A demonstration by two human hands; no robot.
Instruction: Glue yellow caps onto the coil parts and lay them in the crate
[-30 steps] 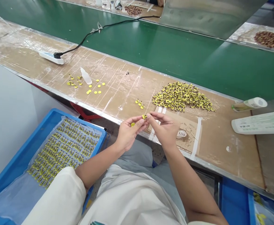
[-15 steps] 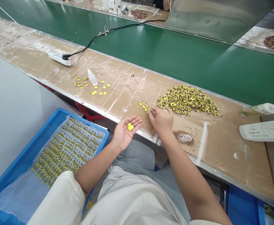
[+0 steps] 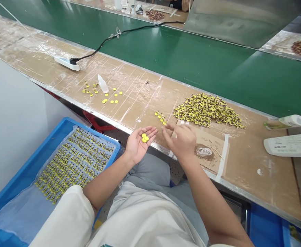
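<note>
1. Nearest, at the person's left: a blue tray (image 3: 60, 124), lined with a translucent sheet (image 3: 24, 209). Ranks of small yellow-and-dark pieces (image 3: 70, 164) stand on the sheet.
2. The left hand (image 3: 137, 145) is palm up at the table edge, fingers extended and released. Three yellow discs (image 3: 145, 138) lie loose and overlapping where palm meets fingers.
3. The right hand (image 3: 183, 142) is over the table, fingers half bent and thumb apart from forefinger. Blur prevents telling whether anything is pinched there.
4. Below and beside the right hand: a cardboard sheet (image 3: 218, 138) bearing a wet brown patch (image 3: 204, 151).
5. Just beyond the right fingertips: a short row of yellow-and-dark assemblies (image 3: 161, 117). Past the right hand lies a broad heap of similarly coloured parts (image 3: 208, 109).
6. Farther left on the table: a translucent dropper bottle (image 3: 103, 84), with scattered loose discs (image 3: 116, 95) on one side and a cluster of assemblies (image 3: 88, 90) on the other.
7. Beyond: a white power strip (image 3: 65, 63); its black cable (image 3: 101, 45) crosses a green belt (image 3: 165, 51).
8. Farthest: a brown heap (image 3: 154, 14) and, partly visible, a co-worker's hand (image 3: 185, 5).
</note>
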